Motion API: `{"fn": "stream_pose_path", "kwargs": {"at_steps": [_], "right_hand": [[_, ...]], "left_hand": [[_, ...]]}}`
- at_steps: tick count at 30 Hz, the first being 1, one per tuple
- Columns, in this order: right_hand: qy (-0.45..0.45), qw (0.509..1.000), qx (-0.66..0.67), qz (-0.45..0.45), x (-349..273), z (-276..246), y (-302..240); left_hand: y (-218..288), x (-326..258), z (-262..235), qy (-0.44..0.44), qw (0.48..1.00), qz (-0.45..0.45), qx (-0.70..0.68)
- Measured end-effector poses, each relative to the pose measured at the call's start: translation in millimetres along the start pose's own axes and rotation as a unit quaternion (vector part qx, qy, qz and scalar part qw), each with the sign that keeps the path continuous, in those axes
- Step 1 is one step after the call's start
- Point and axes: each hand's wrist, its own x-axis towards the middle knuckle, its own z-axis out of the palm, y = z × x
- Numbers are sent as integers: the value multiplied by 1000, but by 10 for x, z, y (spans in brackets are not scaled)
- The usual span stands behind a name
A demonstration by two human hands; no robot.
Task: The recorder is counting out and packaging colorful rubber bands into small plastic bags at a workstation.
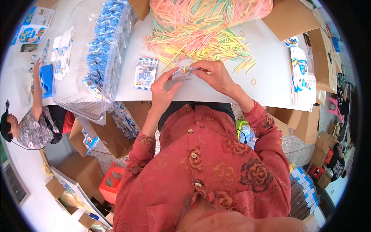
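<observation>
Shiny plastic pkt (181,74), smooth tbl (272,83)

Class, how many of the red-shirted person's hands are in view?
2: left hand at the left of the small packet, right hand at its upper right; neither is hidden.

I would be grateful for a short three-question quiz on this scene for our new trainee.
1. True or false: the left hand and the right hand both hold the same small packet.
2. Choose one: the loose sticks beyond the hands are (A) all blue, (B) pink, yellow and green, (C) all black.
3. Fill in: many blue-and-white packets fill a clear plastic ____.

Key: 1 true; 2 B; 3 tub.
</observation>
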Motion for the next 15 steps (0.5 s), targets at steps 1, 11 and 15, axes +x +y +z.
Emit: {"fn": "stream_pose_path", "kwargs": {"at_steps": [1,11,15], "right_hand": [[-2,1000,0,1,-3,-19,-4],[-56,989,-28,-132,34,-21,-259],[-52,977,-93,-185,-7,62,-55]], "left_hand": [[-8,1,8,1,1000,-2,-1],[-127,-30,-2,-16,998,44,42],[-67,-29,53,-9,999,45,21]]}}
